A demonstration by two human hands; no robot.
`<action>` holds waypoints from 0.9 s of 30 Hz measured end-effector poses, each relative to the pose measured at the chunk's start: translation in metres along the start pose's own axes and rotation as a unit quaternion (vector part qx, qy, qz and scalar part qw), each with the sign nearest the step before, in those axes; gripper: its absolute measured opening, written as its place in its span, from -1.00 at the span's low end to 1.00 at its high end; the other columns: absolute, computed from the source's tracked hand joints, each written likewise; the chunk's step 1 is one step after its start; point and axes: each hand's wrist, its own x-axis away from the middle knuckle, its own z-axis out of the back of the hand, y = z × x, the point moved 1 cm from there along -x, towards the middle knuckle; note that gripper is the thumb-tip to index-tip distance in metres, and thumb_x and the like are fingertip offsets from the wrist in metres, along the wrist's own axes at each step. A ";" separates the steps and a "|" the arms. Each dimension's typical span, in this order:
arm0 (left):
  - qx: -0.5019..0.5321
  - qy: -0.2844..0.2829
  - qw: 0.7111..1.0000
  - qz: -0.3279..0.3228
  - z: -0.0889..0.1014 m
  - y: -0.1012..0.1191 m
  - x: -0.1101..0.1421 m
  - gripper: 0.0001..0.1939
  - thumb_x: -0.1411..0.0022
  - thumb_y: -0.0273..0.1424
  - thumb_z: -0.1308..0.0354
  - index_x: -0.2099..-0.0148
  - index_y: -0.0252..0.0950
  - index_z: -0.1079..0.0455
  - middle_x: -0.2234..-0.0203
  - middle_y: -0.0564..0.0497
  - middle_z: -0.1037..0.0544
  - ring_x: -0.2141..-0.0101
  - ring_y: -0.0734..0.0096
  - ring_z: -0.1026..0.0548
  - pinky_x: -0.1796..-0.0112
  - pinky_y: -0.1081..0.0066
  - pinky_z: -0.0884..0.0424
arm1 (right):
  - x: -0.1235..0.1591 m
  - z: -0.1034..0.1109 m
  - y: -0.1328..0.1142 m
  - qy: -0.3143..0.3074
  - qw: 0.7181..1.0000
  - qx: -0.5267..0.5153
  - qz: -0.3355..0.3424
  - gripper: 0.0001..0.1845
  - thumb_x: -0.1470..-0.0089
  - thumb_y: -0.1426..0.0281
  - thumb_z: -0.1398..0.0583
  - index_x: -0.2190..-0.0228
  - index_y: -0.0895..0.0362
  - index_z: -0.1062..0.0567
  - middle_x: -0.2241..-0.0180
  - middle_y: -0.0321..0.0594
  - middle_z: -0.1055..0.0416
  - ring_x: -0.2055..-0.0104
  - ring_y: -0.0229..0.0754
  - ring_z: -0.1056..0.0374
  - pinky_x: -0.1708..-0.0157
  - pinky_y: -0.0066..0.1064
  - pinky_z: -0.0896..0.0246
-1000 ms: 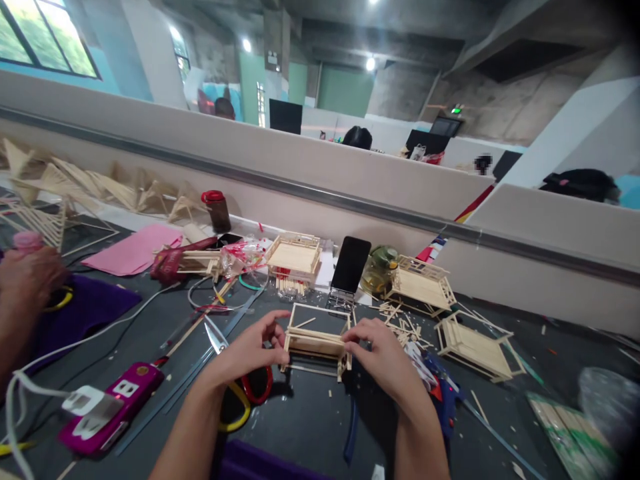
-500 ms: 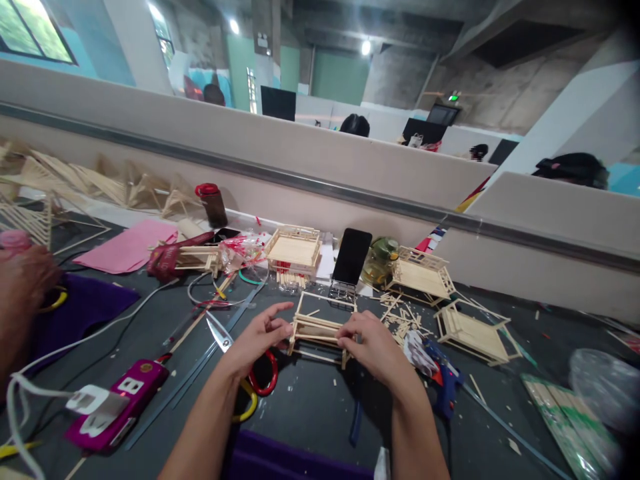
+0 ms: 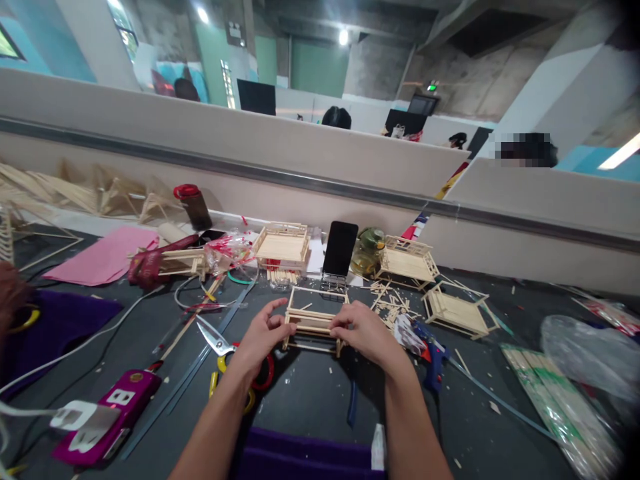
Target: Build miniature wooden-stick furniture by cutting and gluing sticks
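A small frame of thin wooden sticks, like a little piece of furniture, stands on the dark table between my hands. My left hand grips its left end, with the thumb on the long bars and the index finger lifted. At the other end, my right hand pinches the bars between thumb and fingers. Scissors with red and yellow handles lie partly under my left wrist. Loose short sticks are scattered beyond my right hand, near a blue glue gun.
Behind stand a phone on a stand, a stick model and a green jar. More stick models sit to the right. A purple power strip with white cables lies front left. A co-worker's hand shows at the left edge.
The view has turned slightly right, so things sit further left. My left thumb has come further onto the bars. My right hand keeps its hold; the co-worker's hand is less in view.
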 end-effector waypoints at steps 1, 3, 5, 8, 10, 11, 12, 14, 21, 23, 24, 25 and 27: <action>0.002 0.004 1.000 0.000 -0.001 0.000 0.000 -0.26 0.13 -0.34 -0.36 -0.12 -0.33 -0.20 0.60 0.22 -0.40 0.58 0.55 -0.34 0.51 0.53 -0.21 | 0.000 0.000 0.000 0.001 1.000 0.000 0.000 -0.83 -0.03 0.50 -0.23 0.46 0.04 -0.62 0.44 -0.29 -0.47 0.26 -0.18 -0.29 0.28 -0.44 -0.07; 0.004 0.007 1.000 0.000 -0.001 -0.002 -0.001 -0.26 0.12 -0.34 -0.36 -0.12 -0.34 -0.20 0.58 0.20 -0.42 0.58 0.55 -0.34 0.51 0.53 -0.20 | 0.001 0.001 -0.001 0.003 1.000 -0.003 0.001 -0.83 -0.03 0.51 -0.23 0.46 0.04 -0.63 0.43 -0.29 -0.48 0.26 -0.17 -0.29 0.27 -0.44 -0.07; 0.004 0.004 1.000 0.002 0.000 -0.003 -0.001 -0.25 0.10 -0.32 -0.37 -0.13 -0.33 -0.19 0.53 0.16 -0.47 0.55 0.54 -0.37 0.50 0.53 -0.22 | 0.001 0.001 -0.002 0.001 1.000 -0.008 0.001 -0.83 -0.03 0.51 -0.24 0.45 0.04 -0.63 0.43 -0.29 -0.50 0.25 -0.17 -0.29 0.27 -0.44 -0.08; 0.010 -0.023 1.000 0.005 0.004 -0.003 -0.001 -0.23 0.07 -0.31 -0.38 -0.17 -0.30 -0.16 0.44 0.10 -0.53 0.49 0.52 -0.42 0.45 0.51 -0.27 | 0.002 0.003 -0.003 -0.001 1.000 -0.011 0.003 -0.82 -0.02 0.53 -0.23 0.46 0.05 -0.63 0.43 -0.29 -0.50 0.25 -0.17 -0.29 0.26 -0.43 -0.08; 0.021 -0.045 0.999 0.009 0.006 -0.002 -0.001 -0.20 0.07 -0.34 -0.39 -0.19 -0.29 -0.14 0.40 0.06 -0.55 0.45 0.48 -0.46 0.40 0.48 -0.31 | 0.003 0.003 -0.004 0.001 1.000 -0.011 0.005 -0.81 -0.03 0.53 -0.23 0.46 0.05 -0.63 0.42 -0.29 -0.51 0.25 -0.18 -0.30 0.26 -0.43 -0.08; 0.026 -0.053 0.998 0.010 0.007 -0.002 0.000 -0.18 0.07 -0.35 -0.40 -0.20 -0.29 -0.13 0.38 0.05 -0.55 0.43 0.46 -0.47 0.37 0.47 -0.32 | 0.003 0.003 -0.004 0.003 1.000 -0.011 0.005 -0.81 -0.03 0.53 -0.23 0.46 0.05 -0.63 0.42 -0.29 -0.51 0.25 -0.18 -0.30 0.26 -0.43 -0.08; 0.030 -0.056 0.998 0.012 0.008 -0.002 0.000 -0.17 0.08 -0.36 -0.40 -0.21 -0.29 -0.13 0.37 0.03 -0.56 0.41 0.44 -0.49 0.36 0.45 -0.34 | 0.003 0.003 -0.005 0.004 1.000 -0.011 0.005 -0.81 -0.03 0.53 -0.23 0.46 0.05 -0.63 0.43 -0.29 -0.51 0.25 -0.18 -0.30 0.27 -0.43 -0.07; 0.033 -0.055 0.998 0.015 0.008 -0.003 0.000 -0.16 0.09 -0.38 -0.41 -0.21 -0.29 -0.13 0.35 0.01 -0.57 0.38 0.41 -0.51 0.33 0.43 -0.35 | 0.003 0.002 -0.006 0.004 1.000 -0.006 0.005 -0.80 -0.03 0.53 -0.23 0.46 0.05 -0.63 0.43 -0.29 -0.51 0.26 -0.18 -0.30 0.27 -0.43 -0.06; 0.030 -0.044 0.998 0.014 0.008 -0.007 -0.003 -0.19 0.09 -0.36 -0.41 -0.19 -0.29 -0.17 0.40 0.04 -0.56 0.46 0.48 -0.47 0.42 0.49 -0.31 | 0.000 -0.001 -0.004 -0.010 1.000 0.017 0.010 -0.85 -0.04 0.50 -0.24 0.46 0.06 -0.62 0.43 -0.27 -0.50 0.26 -0.17 -0.29 0.29 -0.42 -0.02; 0.026 -0.040 0.999 0.015 0.009 -0.008 -0.004 -0.22 0.08 -0.34 -0.41 -0.18 -0.29 -0.18 0.40 0.05 -0.55 0.48 0.50 -0.45 0.45 0.51 -0.29 | 0.000 -0.002 -0.002 -0.014 1.000 0.014 0.011 -0.86 -0.04 0.50 -0.25 0.45 0.07 -0.62 0.43 -0.26 -0.50 0.26 -0.18 -0.29 0.28 -0.43 -0.02; 0.023 -0.038 0.999 0.016 0.009 -0.008 -0.004 -0.23 0.07 -0.34 -0.40 -0.17 -0.29 -0.19 0.40 0.05 -0.55 0.48 0.51 -0.45 0.45 0.52 -0.29 | 0.000 -0.002 -0.001 -0.015 1.000 0.012 0.012 -0.86 -0.03 0.50 -0.25 0.45 0.08 -0.62 0.43 -0.26 -0.50 0.26 -0.18 -0.29 0.27 -0.43 -0.02; 0.022 -0.038 0.999 0.017 0.009 -0.008 -0.005 -0.24 0.06 -0.34 -0.40 -0.17 -0.29 -0.19 0.40 0.04 -0.55 0.47 0.50 -0.45 0.45 0.52 -0.30 | 0.000 -0.003 0.000 -0.014 1.000 0.012 0.011 -0.87 -0.03 0.50 -0.25 0.45 0.08 -0.62 0.43 -0.27 -0.50 0.26 -0.18 -0.29 0.27 -0.43 -0.02; 0.023 -0.037 0.999 0.019 0.009 -0.009 -0.005 -0.25 0.05 -0.34 -0.40 -0.17 -0.29 -0.20 0.40 0.05 -0.54 0.46 0.51 -0.45 0.44 0.52 -0.30 | -0.001 -0.005 0.001 -0.012 1.000 0.013 0.011 -0.87 -0.03 0.50 -0.25 0.46 0.08 -0.62 0.44 -0.27 -0.50 0.27 -0.18 -0.28 0.28 -0.43 -0.02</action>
